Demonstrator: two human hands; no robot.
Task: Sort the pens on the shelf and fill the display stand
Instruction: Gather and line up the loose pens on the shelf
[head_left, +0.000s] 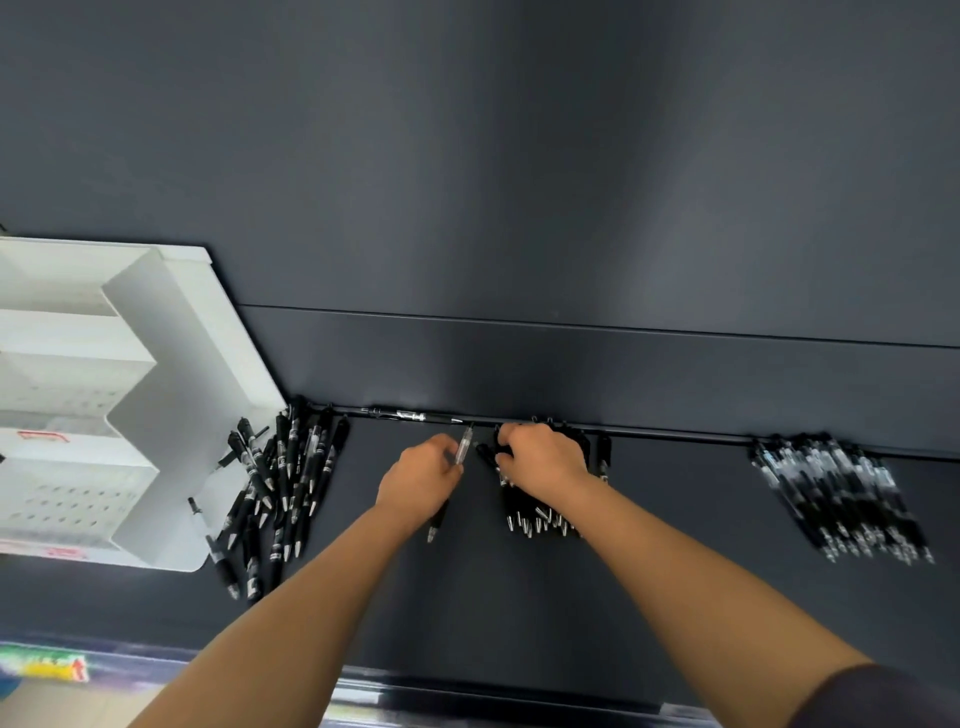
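Fingers (442, 453) of the left hand (418, 475) are curled round one pen (440, 517), clear in the barrel and black at the grip. They hold it near its upper end, so most of its length hangs below the palm with the tip toward the front edge of the shelf (675, 561). Those of the right hand (540, 458) are bent over the top ends of the middle heap (540, 519), which lies against the back edge about midway along. They seem to clutch several pens at once, though I cannot tell how many. A looser left heap (280, 483) fans out just beside the white display stand (171, 364) at the left end, a right heap (841, 499) lies toward the right end, and a lone pen (410, 414) sits along the back edge. The likeliest slip is with the held pen: gripped so far from its middle, it could swing or slide out and roll toward the front edge. Pens are round and the shelf looks smooth. A broad grab at the middle heap could spill it sideways and undo the sorting, and since nearly all the pens are black, one kind could easily land among another. The left heap crowds the foot of the stand, so a reach toward the stand's slots could knock those pens about. The lone pen, dark against the dark seam, is easy to overlook.
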